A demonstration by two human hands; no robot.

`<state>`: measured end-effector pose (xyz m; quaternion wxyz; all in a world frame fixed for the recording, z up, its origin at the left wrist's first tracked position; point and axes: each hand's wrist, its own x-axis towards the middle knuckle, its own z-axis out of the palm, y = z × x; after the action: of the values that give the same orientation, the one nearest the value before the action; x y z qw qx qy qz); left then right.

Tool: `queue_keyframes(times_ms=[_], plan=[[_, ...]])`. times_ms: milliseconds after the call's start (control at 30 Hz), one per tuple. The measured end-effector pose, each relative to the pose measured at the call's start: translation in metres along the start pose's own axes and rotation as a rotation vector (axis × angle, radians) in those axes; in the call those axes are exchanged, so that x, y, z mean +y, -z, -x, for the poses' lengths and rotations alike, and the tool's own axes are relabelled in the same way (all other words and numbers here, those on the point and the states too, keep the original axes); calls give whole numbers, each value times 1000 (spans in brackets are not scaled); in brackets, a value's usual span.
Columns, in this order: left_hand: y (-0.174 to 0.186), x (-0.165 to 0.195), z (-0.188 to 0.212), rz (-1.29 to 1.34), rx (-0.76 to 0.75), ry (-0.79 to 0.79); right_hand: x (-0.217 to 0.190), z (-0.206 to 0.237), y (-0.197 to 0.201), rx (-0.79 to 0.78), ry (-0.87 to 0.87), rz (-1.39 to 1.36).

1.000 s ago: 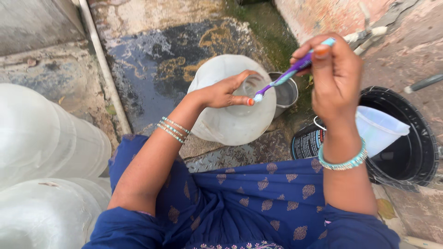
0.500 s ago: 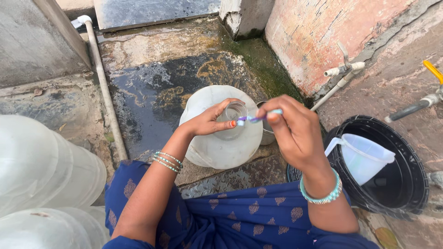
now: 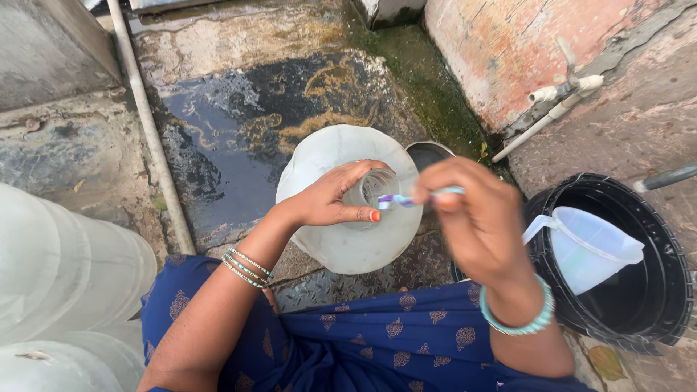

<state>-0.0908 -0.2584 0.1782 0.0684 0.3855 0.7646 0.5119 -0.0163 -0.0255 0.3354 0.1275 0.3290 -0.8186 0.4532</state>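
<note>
1. My left hand point(image 3: 330, 199) curls around the neck of a large translucent white water jug point(image 3: 348, 199), which stands upright in the middle of the frame on wet, dark-stained ground; thumb and fingers grip just beside its clear round mouth.
2. My right hand point(image 3: 475, 225) is clenched on a toothbrush point(image 3: 414, 197) with a purple and light-blue handle. It lies almost level, its head reaching over the jug's mouth and touching near my left thumbnail.
3. The jug looks cloudy and broad-shouldered, narrowing to a short clear neck; whether it holds water I cannot tell.
4. Count of jugs: one in my hands, and parts of two more pale ones point(image 3: 65, 276) at the lower left edge.
5. One black bucket point(image 3: 653, 319) sits at the right, with one translucent plastic measuring jug point(image 3: 588, 247) lying inside it.
6. One small metal bowl point(image 3: 430, 154) peeks out just behind the jug, upper right of it.
7. One white tap pipe point(image 3: 552, 109) runs along the reddish wall at the upper right; one grey pipe point(image 3: 149, 131) crosses the ground at the left.
</note>
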Motion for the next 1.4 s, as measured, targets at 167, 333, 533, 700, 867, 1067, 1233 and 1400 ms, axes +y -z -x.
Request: queue_keyframes(times_ms=[167,333,533,700,867,1067,1233,1400], plan=[[-6,6,0,-29,-1,-56,-2,-2,-6,-82,-27,31],[-8,8,3,-31,-4,-25,21,-16,-38,-151,-41,-27],[-4,10,8,-7,10,-5,-1,20,7,-8,35,-37],[-8,13,9,-18,-13,-57,23,-2,-37,-167,49,55],[-7,15,9,-8,2,-16,20,-4,-32,-126,-35,-38],[-4,19,7,-1,9,1,-23,19,6,-5,69,26],[-13,21,7,-70,66,-67,17,-8,-41,-195,4,24],[-26,28,6,-264,314,-35,21,4,-34,-74,-65,22]])
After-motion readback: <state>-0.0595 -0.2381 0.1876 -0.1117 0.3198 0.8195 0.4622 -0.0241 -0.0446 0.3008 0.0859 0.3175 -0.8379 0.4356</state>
